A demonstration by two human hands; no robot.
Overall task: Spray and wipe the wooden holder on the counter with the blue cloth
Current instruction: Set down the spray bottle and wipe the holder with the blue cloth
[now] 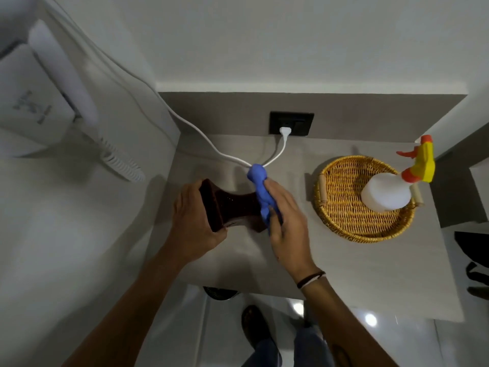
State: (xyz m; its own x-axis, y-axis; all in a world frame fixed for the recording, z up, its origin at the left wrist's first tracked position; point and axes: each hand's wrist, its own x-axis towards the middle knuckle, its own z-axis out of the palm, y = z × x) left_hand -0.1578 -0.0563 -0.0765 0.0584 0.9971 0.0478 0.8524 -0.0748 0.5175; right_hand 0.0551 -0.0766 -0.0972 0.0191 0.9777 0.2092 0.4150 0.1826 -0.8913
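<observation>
The dark wooden holder (232, 206), waisted like an hourglass, lies on its side just above the grey counter (344, 263). My left hand (193, 221) grips its left end. My right hand (287, 218) presses the bunched blue cloth (262, 192) against the holder's right end, which the cloth and my fingers hide. The spray bottle (389, 192), white with a yellow and orange trigger head, stands in the wicker basket (341, 207) to the right, apart from both hands.
A white cable (211, 144) runs across the counter to a black wall socket (291, 123) behind the holder. A white wall unit with a coiled cord (121, 165) hangs at the left. The counter's front edge is near my wrists.
</observation>
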